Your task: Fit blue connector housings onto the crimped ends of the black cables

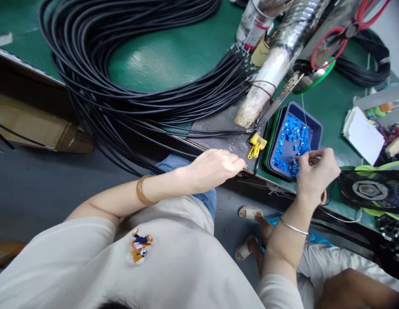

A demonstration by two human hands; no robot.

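My left hand point(219, 169) is closed at the front edge of the table, its fingers pressed together. One black cable point(173, 146) runs in behind it, and a small pale tip shows at the fingertips. Over the right front of a dark blue-grey bin point(316, 128), my right hand point(317, 171) has its fingers bent into a pinch among small shiny blue pieces point(291, 133). Whatever sits between those fingertips is hidden. Between the two hands lies a yellow clip-like piece point(257, 145) on a dark board point(215, 131).
A thick bundle of black cables point(148, 103) curves across the green table point(148, 64). A foil-wrapped tube point(267, 77), red-handled scissors point(350, 30) and a clear cup point(252, 25) stand behind. At right is a small black fan point(370, 189). Another person's sandalled feet point(251, 212) are below.
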